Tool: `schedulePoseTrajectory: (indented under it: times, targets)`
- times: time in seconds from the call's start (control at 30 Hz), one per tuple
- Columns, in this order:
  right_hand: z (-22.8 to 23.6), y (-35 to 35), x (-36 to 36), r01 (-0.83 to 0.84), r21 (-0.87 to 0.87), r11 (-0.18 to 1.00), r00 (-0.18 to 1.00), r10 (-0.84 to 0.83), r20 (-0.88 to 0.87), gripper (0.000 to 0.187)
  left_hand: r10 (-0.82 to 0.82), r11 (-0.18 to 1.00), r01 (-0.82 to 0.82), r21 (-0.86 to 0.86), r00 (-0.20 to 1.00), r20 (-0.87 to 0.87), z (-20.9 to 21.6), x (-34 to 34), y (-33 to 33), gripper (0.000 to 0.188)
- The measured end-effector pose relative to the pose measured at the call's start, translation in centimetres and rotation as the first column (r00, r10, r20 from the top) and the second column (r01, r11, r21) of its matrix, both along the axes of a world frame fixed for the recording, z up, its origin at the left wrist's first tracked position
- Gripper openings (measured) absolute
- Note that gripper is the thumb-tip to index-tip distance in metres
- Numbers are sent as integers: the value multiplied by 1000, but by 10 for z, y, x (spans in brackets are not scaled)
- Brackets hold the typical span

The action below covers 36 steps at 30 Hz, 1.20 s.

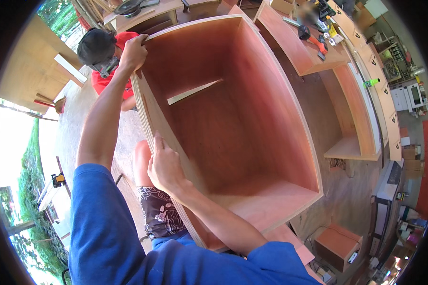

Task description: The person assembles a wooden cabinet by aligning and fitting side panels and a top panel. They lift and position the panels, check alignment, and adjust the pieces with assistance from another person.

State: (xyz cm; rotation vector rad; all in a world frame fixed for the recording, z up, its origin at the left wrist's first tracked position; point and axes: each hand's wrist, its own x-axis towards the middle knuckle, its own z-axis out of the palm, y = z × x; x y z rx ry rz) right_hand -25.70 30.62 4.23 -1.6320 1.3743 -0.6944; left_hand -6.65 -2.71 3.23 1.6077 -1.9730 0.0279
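A large open-fronted plywood cabinet box fills the middle of the view, tilted, with its reddish inside facing me. A narrow light-coloured slot shows in its inner wall. My left hand is wrapped over the box's far left corner, arm stretched out. Lower on the same side, my right hand grips the left panel's layered edge, one finger lying along it. Both hands are closed on the box; some fingertips are hidden behind the panel.
Close beside the far left corner is a person in a red shirt and dark cap. An open wooden carcass stands at right; a bench top behind it bears an orange tool. A small wooden box sits on the floor at lower right.
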Motion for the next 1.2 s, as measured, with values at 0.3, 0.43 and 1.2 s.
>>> schedulePoseTrajectory:
  times: [0.3, 0.43, 1.2]
  targets:
    - [-1, -2, -2, -37, -27, 999, 998, 35, -49, 67, 149, 937, -295, 188, 823, 548, 8, -31, 6, 63]
    - [7, -4, -2, -67, 88, 994, 996, 71, -49, 62, 490, 824, -558, 96, 788, 372, 3, -84, 12, 82]
    - [7, -2, -1, -54, 18, 998, 995, 52, 89, 68, 587, 804, -591, 70, 807, 67, 2, -84, 10, 64]
